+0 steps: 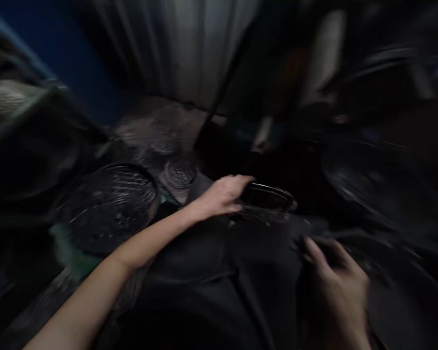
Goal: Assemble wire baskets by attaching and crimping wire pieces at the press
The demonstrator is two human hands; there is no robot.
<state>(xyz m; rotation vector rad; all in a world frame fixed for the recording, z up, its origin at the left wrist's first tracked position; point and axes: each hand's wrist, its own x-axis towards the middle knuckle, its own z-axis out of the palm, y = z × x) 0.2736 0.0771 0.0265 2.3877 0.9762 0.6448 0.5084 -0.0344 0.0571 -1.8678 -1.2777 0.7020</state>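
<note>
My left hand reaches across the middle of the view, its fingers closed on the near-left edge of a round dark bowl-like piece with a shiny rim. That piece sits above dark cloth-like material over my lap. To the lower right, my right hand has its thumb and fingers curled around something dark; blur and poor light hide what it is.
A wide round container of black lumpy material stands at left, with a green object under it. A small round ribbed piece lies behind. A blue panel and corrugated wall close the back. Dark round shapes fill the right.
</note>
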